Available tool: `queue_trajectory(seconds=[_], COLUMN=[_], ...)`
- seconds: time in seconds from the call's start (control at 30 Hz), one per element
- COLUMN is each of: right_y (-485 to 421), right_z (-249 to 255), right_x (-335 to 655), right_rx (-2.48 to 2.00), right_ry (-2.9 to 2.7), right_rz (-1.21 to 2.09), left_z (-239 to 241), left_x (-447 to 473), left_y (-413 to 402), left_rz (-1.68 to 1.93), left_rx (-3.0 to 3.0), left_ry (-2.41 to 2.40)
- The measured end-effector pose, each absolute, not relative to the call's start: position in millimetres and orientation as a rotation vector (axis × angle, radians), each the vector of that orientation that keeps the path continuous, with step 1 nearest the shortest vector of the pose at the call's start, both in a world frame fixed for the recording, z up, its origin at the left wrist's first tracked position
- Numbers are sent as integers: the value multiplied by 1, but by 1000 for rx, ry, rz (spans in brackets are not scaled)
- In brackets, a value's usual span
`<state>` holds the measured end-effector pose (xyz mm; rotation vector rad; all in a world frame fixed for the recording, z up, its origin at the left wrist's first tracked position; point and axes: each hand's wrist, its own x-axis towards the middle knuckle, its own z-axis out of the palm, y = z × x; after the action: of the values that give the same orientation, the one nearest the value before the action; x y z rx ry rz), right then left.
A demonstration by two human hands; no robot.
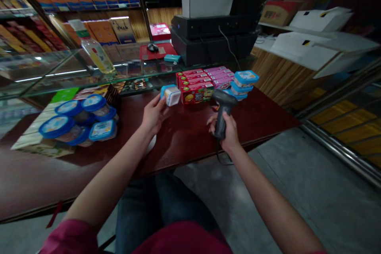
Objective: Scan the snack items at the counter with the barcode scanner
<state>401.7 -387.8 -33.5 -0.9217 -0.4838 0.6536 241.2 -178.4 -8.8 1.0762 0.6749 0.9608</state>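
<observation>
My left hand grips a small white tub with a blue lid, tilted on its side above the counter. In my right hand is a black barcode scanner, its cable hanging below the counter edge. Behind the two hands stand red boxes and pink boxes, side by side. Blue-lidded tubs are stacked at their right end, partly hidden by the scanner. To the left of my left hand sit several round blue-lidded tubs and one squarish tub.
The dark red counter runs across the view. At the back left a glass bottle stands on a glass showcase. A black machine is behind the boxes, with a computer mouse nearby. White cartons lie at the right.
</observation>
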Motion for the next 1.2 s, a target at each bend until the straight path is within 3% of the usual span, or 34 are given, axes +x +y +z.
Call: queue_trajectory(seconds=[0.23,0.4,1.2], right_y=[-321,-285,-294], right_z=[-23,-25,-27], right_x=[336,315,304], right_rx=[-885,-876,-985], right_ry=[-636,-684,-817], right_rz=[1060,1198,1243], left_z=[-7,-11,-27], left_x=[174,163,162], left_y=[-146,-134,-126], left_rz=[852,882,922], left_rx=[643,661,691], left_ry=[692,618,577])
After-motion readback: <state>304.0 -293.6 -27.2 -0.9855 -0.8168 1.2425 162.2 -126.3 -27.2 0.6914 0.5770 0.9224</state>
